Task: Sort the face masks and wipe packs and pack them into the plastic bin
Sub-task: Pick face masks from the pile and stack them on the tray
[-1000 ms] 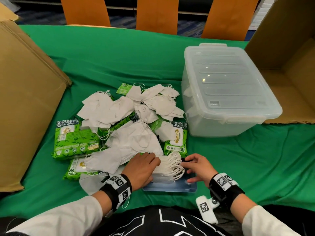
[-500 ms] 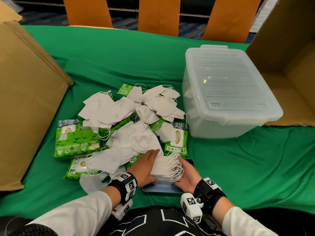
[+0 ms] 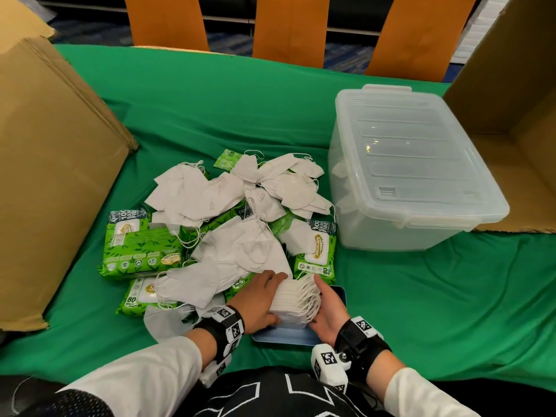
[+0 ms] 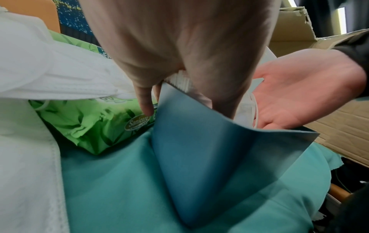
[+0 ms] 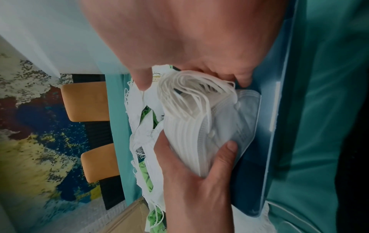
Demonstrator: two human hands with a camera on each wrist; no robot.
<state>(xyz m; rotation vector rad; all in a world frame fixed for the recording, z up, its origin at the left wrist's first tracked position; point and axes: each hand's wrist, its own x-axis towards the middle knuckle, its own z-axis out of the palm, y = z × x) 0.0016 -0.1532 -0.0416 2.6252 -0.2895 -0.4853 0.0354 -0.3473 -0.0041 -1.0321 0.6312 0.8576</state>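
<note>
Masks [image 3: 293, 299] being squared up between both hands.
Left hand [image 3: 260, 299] is gripping one end of the stack; right hand [image 3: 326, 311] is pressing flat-palmed on the other, over a blue sheet [image 3: 285, 335].

"Sanicare" and "80" on wipe pack [image 3: 316, 254]

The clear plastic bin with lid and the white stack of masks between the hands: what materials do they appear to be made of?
Clear plastic bin with lid: likely rigid translucent plastic, glossy; light glints on its ribbed lid. White stack of masks: seemingly soft, matte non-woven fabric with thin cord ear loops; the layers flex between the left hand and right hand.
</note>
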